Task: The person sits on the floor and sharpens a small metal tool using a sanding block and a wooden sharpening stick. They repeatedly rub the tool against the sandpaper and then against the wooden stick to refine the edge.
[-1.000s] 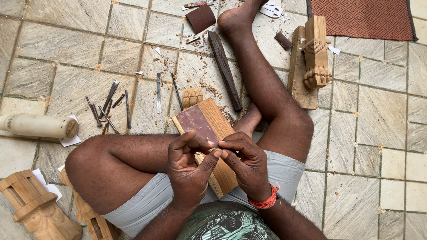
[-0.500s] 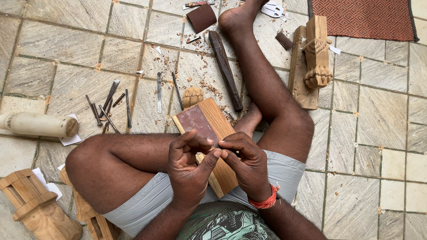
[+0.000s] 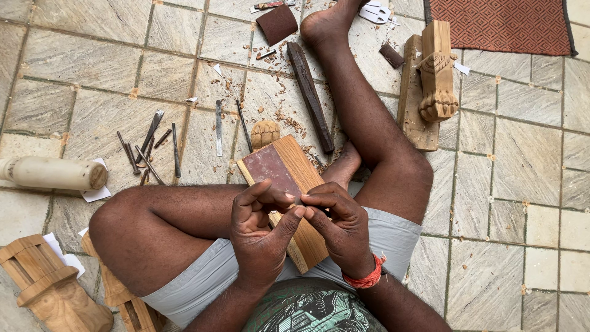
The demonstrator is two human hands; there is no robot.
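I sit on a tiled floor with one leg folded and the other stretched out. A wooden board [image 3: 302, 166] with a reddish-brown abrasive patch [image 3: 270, 169] rests on my lap. Above its near end my left hand [image 3: 261, 230] and my right hand [image 3: 344, 230] meet fingertip to fingertip. Between them they pinch a small dark object [image 3: 300, 201], mostly hidden by the fingers, so I cannot tell what it is. A red band sits on my right wrist.
Several metal chisels [image 3: 149, 150] lie on the floor at left, beside a pale cylindrical mallet [image 3: 52, 174]. A dark wooden stick [image 3: 310, 95], a small carved block [image 3: 265, 132], a carved wooden leg [image 3: 436, 80], a red mat [image 3: 501, 24] and carved pieces [image 3: 43, 289] surround me.
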